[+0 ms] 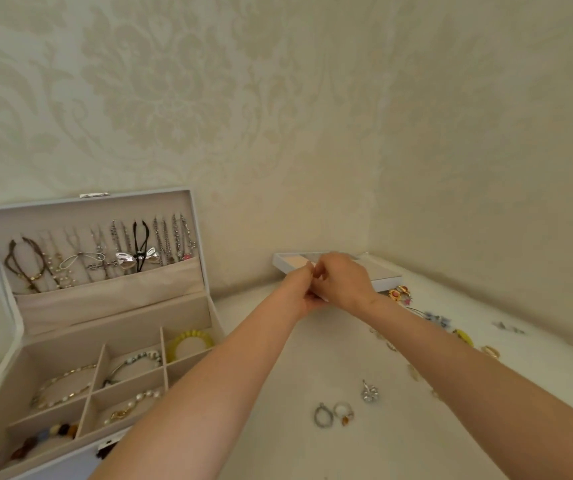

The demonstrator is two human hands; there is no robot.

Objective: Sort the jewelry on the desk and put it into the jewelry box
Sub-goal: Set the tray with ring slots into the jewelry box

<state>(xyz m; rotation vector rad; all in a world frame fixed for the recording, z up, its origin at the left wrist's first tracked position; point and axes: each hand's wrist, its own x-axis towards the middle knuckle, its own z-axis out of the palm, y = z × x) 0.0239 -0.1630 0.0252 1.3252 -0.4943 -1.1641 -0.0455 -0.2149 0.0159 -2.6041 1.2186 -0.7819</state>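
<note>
White outside, beige-lined within, an open rectangular jewelry box (70,344) stands at the left of the pale desk (312,358), with chain necklaces (118,251) hanging in its upright lid and a yellow beaded bracelet (189,342) in one rear compartment. The left hand (302,289) and right hand (345,280) meet with curled fingers over a shallow white tray (288,262) by the wall; whether they pinch anything is too small to tell. Loose silver rings (323,415) and red-and-gold pieces (399,293) lie scattered on the desk, right of the box.
</note>
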